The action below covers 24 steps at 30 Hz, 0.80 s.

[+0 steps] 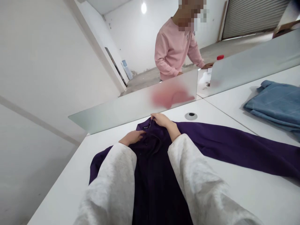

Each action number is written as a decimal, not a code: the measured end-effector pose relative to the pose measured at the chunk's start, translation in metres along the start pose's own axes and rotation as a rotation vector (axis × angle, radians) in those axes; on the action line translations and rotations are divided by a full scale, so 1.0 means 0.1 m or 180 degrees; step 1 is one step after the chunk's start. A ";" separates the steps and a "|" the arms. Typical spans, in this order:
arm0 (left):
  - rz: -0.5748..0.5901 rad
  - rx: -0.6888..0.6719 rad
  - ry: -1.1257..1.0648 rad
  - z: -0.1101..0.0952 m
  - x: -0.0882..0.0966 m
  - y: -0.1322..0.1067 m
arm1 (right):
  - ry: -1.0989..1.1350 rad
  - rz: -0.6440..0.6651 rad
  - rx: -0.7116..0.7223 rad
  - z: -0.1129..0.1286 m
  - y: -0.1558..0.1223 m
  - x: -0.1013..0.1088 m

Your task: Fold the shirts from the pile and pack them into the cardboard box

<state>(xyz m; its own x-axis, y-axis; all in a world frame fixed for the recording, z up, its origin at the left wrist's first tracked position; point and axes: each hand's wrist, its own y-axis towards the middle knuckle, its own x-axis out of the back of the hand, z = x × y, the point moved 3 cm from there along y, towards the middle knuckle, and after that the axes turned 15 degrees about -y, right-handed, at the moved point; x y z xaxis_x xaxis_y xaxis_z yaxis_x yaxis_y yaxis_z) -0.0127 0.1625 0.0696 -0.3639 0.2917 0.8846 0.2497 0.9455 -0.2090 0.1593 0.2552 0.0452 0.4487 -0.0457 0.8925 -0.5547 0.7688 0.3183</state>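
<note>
A dark purple long-sleeved shirt (161, 175) lies on the white table, its collar at the far end and one sleeve stretched out to the right. Part of the other sleeve shows bent at the left, beside my left forearm. My right hand (162, 120) is closed, pinching the top edge of the collar near its dark label. On the left side of the collar, my left hand (132, 137) has its fingers bent onto the fabric in a grip; the fingertips are partly hidden in the dark cloth.
A folded blue garment (276, 104) lies on the table (225, 190) at the right. Beyond the collar stand frosted divider panels (122, 107), with a round cable hole (191, 116) in front. A person in a pink sweatshirt (174, 47) is behind the divider, near a red-topped object (220, 57).
</note>
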 end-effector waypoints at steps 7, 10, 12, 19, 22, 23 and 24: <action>-0.0002 0.0145 -0.0431 0.16 -0.09 0.14 | -0.0004 0.0107 0.0099 -0.06 -0.01 -0.25; -0.0420 0.0050 -0.0560 0.22 -0.08 0.16 | 0.0128 0.0094 -0.0053 -0.09 0.00 -0.24; -0.0932 0.0092 -0.0692 0.28 -0.08 0.19 | 0.0176 0.0074 -0.0117 -0.10 0.01 -0.22; -0.2038 0.0403 -0.0750 0.38 -0.22 0.30 | 0.0001 0.0142 0.0033 0.03 0.01 -0.27; -0.2058 0.0498 -0.0667 0.35 -0.31 0.34 | -0.0209 -0.0044 -0.0123 0.11 0.01 -0.26; -0.2084 0.0517 -0.0655 0.34 -0.33 0.34 | -0.0251 -0.0120 -0.0127 0.13 0.02 -0.24; -0.2147 0.0516 -0.0660 0.33 -0.34 0.35 | -0.0273 -0.0186 -0.0115 0.16 0.02 -0.23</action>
<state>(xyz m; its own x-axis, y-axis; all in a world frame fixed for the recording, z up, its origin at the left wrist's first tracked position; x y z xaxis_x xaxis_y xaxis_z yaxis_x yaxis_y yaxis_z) -0.0214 0.1902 0.0187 -0.5585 -0.3566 0.7489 -0.2197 0.9342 0.2810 0.1366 0.2482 0.0306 0.4171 -0.1442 0.8974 -0.5030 0.7857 0.3601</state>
